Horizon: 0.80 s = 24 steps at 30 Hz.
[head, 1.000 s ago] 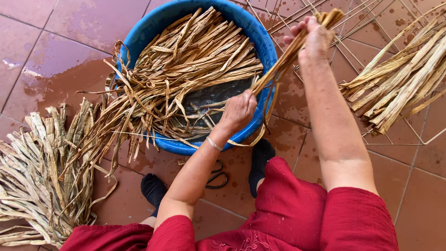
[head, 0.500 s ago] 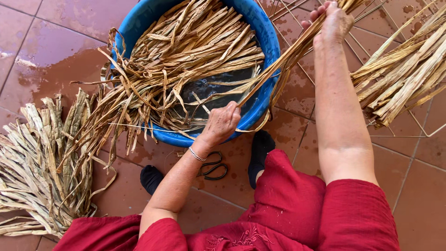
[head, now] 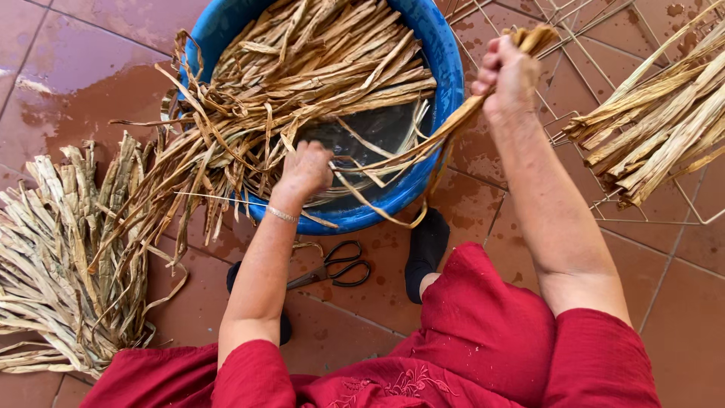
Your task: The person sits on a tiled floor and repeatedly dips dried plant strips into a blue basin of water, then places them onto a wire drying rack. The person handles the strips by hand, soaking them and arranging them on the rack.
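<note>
Red short-sleeved dress, thin bracelet (head: 282,214), black shoes (head: 428,243).

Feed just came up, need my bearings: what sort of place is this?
Likely a home patio or yard used for handcraft: wet terracotta floor tiles, a blue tub of soaking dried leaf strips, and more bundles laid on the floor.

Glossy blue plastic tub (head: 445,68), dry matt fibrous leaf strips (head: 317,68), wet shiny terracotta tiles (head: 91,83).
</note>
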### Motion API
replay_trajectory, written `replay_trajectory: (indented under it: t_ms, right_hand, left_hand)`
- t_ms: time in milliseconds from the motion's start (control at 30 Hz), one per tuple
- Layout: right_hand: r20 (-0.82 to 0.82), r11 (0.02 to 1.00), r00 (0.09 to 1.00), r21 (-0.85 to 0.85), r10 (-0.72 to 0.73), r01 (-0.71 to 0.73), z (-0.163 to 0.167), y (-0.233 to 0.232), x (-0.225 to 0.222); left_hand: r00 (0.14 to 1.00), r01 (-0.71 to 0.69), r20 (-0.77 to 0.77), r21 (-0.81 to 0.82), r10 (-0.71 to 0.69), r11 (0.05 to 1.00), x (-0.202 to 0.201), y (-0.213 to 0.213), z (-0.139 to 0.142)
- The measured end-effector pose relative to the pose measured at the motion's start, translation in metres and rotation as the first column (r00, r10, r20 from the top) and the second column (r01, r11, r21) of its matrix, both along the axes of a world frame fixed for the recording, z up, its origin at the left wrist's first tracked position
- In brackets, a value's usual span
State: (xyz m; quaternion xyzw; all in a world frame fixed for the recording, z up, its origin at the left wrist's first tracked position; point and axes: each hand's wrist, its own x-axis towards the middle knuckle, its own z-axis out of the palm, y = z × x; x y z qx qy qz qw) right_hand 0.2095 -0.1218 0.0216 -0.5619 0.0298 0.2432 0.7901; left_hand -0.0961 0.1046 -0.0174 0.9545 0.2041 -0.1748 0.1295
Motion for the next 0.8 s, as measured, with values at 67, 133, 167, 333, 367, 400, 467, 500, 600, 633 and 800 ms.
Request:
replay_trajectory:
  t_ms: [67,133,167,333,367,400,467,500,600,633,800]
  right_hand:
    - [0.037,0.997,0.998,-0.05,0.056,-0.055,-0.001,0.006,-0.02]
    - [0.063,0.985,0.99,-0.123,0.129,-0.12,-0.003,0.009,-0.032]
    - [0.059,0.987,0.988,-0.085,0.144,-0.139,-0.005,0.009,-0.036]
    - [0.023,0.989,0.99,0.045,0.138,-0.139,-0.016,0.002,-0.038]
    - [0.004,0.989,0.99,0.042,0.141,-0.141,-0.018,0.0,-0.037]
    - [-0.014,0.989,0.989,0.041,0.145,-0.145,-0.02,-0.001,-0.036]
    - [-0.035,0.985,0.986,0.047,0.165,-0.164,-0.024,-0.003,-0.035]
    - [-0.041,0.982,0.982,0.05,0.182,-0.18,-0.025,-0.003,-0.036]
    - [-0.072,0.98,0.978,0.03,0.198,-0.196,-0.025,0.0,-0.037]
    - [-0.085,0.98,0.976,0.017,0.199,-0.198,-0.023,0.001,-0.038]
    - [-0.043,0.965,0.965,-0.037,0.258,-0.26,-0.003,0.014,-0.045]
  left_hand:
    - [0.994,-0.028,0.109,-0.03,0.032,0.999,0.019,0.004,-0.007]
    - [0.917,0.004,0.399,-0.056,0.018,0.998,0.053,0.001,-0.02]
    - [0.824,0.06,0.566,-0.027,-0.034,0.998,0.069,-0.005,-0.03]
    - [0.875,0.033,0.465,0.213,-0.131,0.977,0.101,-0.044,-0.081]
    - [0.895,0.01,0.437,0.174,-0.086,0.985,0.1,-0.05,-0.09]
    - [0.912,-0.016,0.407,0.136,-0.041,0.991,0.098,-0.055,-0.097]
    - [0.946,-0.048,0.323,0.085,0.018,0.995,0.096,-0.055,-0.108]
    - [0.963,-0.054,0.268,0.066,0.035,0.996,0.094,-0.054,-0.109]
    - [0.923,-0.164,0.356,0.011,0.149,0.986,0.095,-0.037,-0.106]
    - [0.884,-0.212,0.423,-0.014,0.198,0.977,0.094,-0.032,-0.1]
    - [0.543,-0.193,0.615,-0.572,0.572,0.797,0.09,-0.014,-0.033]
